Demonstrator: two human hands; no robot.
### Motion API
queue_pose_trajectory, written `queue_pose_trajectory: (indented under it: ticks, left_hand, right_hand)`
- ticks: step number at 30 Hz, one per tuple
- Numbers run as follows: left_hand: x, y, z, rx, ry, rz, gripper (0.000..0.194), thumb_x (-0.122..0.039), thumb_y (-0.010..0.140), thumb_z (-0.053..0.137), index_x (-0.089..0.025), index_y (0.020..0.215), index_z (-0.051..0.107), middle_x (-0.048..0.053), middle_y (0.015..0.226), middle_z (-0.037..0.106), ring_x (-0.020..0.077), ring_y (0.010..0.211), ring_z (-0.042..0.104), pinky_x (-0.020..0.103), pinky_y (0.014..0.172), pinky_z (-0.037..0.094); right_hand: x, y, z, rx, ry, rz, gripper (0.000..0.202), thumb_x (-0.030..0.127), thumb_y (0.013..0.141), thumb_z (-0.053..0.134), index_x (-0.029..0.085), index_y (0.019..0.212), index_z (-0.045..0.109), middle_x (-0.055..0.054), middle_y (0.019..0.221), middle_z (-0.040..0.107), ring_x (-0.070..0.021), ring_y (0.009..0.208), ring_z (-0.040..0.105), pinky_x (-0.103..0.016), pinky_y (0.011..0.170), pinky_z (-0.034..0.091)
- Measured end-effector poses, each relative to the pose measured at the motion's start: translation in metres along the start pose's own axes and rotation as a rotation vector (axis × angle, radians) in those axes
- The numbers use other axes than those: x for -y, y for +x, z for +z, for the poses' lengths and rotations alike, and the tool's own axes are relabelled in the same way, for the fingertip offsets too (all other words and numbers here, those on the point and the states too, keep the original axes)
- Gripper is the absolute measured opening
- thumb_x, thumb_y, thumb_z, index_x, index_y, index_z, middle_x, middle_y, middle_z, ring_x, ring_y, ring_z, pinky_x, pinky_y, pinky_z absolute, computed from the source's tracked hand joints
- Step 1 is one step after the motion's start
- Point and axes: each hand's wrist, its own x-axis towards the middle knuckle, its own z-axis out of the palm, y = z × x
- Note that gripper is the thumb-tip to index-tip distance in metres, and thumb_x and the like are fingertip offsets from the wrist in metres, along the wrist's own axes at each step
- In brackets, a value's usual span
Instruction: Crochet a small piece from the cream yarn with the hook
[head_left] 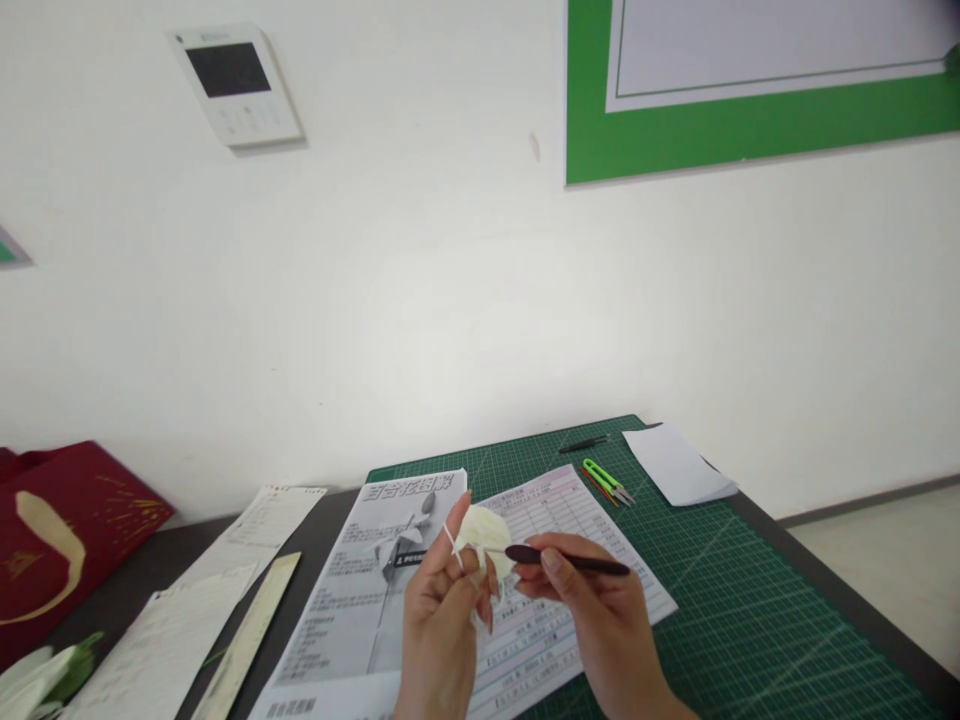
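My left hand (441,615) is closed on a small white crochet piece, mostly hidden by the fingers. White yarn (452,538) wraps around its raised index finger. In a pen-like grip, my right hand (611,625) holds a crochet hook (581,563) with a dark brown handle. The hook's metal shaft points left and reaches the work at my left fingertips. Behind both hands lies a pale cream round thing (487,527), apparently a yarn ball, partly covered by the fingers. Under the hands is a printed form (551,515).
A green cutting mat (780,610) holds green thread snips (602,478), black tweezers (585,443) and white paper (675,465). To the left are a flower instruction sheet (330,600), a ruler (251,635), written sheets (172,630), a red bag (97,530) and a white crocheted flower (37,685).
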Motion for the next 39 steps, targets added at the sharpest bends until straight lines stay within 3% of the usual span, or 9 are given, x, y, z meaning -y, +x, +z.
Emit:
queue_pose_trajectory:
  ticks: [5,7,10,19,23,27,31,34,39]
  left_hand:
    - [0.0,0.005,-0.002,0.002,-0.234,-0.215,0.045,-0.007,0.067,0.06,-0.016,0.111,0.062,-0.001,0.062,0.061,0.0078,0.054,0.051,0.018,0.057,0.044]
    - [-0.004,0.007,-0.004,0.045,-0.311,-0.318,0.045,-0.005,0.063,0.06,-0.015,0.107,0.064,0.004,0.077,0.067,0.0101,0.064,0.057,0.019,0.062,0.046]
    - [-0.01,0.006,-0.004,0.078,-0.312,-0.297,0.053,-0.002,0.062,0.06,-0.018,0.112,0.061,0.002,0.071,0.066,0.0108,0.065,0.058,0.019,0.061,0.047]
    - [-0.012,0.004,0.002,0.026,-0.228,-0.181,0.058,-0.005,0.062,0.064,-0.02,0.118,0.058,-0.005,0.053,0.051,0.0071,0.051,0.046,0.018,0.057,0.042]
    - [-0.002,0.004,-0.002,0.037,0.015,-0.012,0.059,-0.007,0.068,0.064,-0.024,0.123,0.053,-0.008,0.047,0.045,0.0056,0.046,0.041,0.016,0.048,0.035]
    - [0.003,0.005,-0.001,-0.049,0.038,-0.008,0.051,-0.01,0.071,0.064,-0.022,0.12,0.055,-0.008,0.048,0.046,0.0042,0.044,0.04,0.013,0.045,0.034]
    - [-0.004,0.012,-0.006,0.011,-0.26,-0.31,0.045,-0.004,0.063,0.059,-0.012,0.107,0.064,0.003,0.067,0.063,0.0087,0.058,0.054,0.018,0.057,0.045]
    - [-0.01,0.015,-0.011,0.113,-0.366,-0.409,0.05,0.0,0.058,0.052,-0.009,0.106,0.064,0.005,0.066,0.065,0.0081,0.052,0.052,0.017,0.051,0.044]
    - [-0.017,0.011,-0.01,0.169,-0.423,-0.393,0.052,-0.001,0.061,0.048,-0.004,0.112,0.06,0.002,0.051,0.057,0.008,0.046,0.045,0.022,0.057,0.045]
  right_hand:
    - [0.003,-0.005,-0.008,0.415,-0.601,-0.793,0.049,-0.002,0.073,0.052,0.014,0.119,0.056,-0.018,0.101,0.069,-0.0263,0.089,0.066,-0.037,0.073,0.056]
    - [0.006,-0.004,-0.009,0.526,-0.729,-0.92,0.054,-0.002,0.072,0.052,0.007,0.125,0.049,-0.024,0.105,0.065,-0.0291,0.096,0.062,-0.039,0.076,0.055]
    - [0.008,-0.003,-0.008,0.512,-0.698,-0.901,0.053,-0.004,0.073,0.051,0.008,0.124,0.049,-0.022,0.103,0.064,-0.027,0.096,0.061,-0.037,0.075,0.055]
    - [0.005,-0.002,-0.001,0.297,-0.279,-0.469,0.034,0.002,0.079,0.052,0.023,0.102,0.065,-0.008,0.091,0.071,-0.0206,0.083,0.066,-0.031,0.07,0.056]
    - [-0.003,-0.002,-0.002,0.159,-0.25,-0.275,0.025,0.008,0.082,0.054,0.024,0.097,0.066,-0.005,0.085,0.072,-0.0177,0.072,0.069,-0.028,0.065,0.058]
    - [0.001,-0.002,-0.007,0.33,-0.587,-0.676,0.037,0.003,0.079,0.049,0.017,0.112,0.059,-0.014,0.094,0.07,-0.0229,0.084,0.066,-0.034,0.07,0.057]
    - [0.011,0.0,-0.009,0.49,-0.907,-1.025,0.039,0.005,0.081,0.048,0.006,0.12,0.053,-0.022,0.097,0.068,-0.0276,0.094,0.063,-0.038,0.076,0.056]
    - [0.014,0.002,-0.007,0.515,-0.789,-0.992,0.038,0.007,0.084,0.045,0.009,0.121,0.051,-0.019,0.099,0.068,-0.0245,0.095,0.063,-0.035,0.075,0.056]
    - [0.007,-0.003,-0.003,0.378,-0.428,-0.64,0.04,0.002,0.08,0.051,0.022,0.114,0.059,-0.01,0.097,0.071,-0.0217,0.085,0.067,-0.032,0.071,0.058]
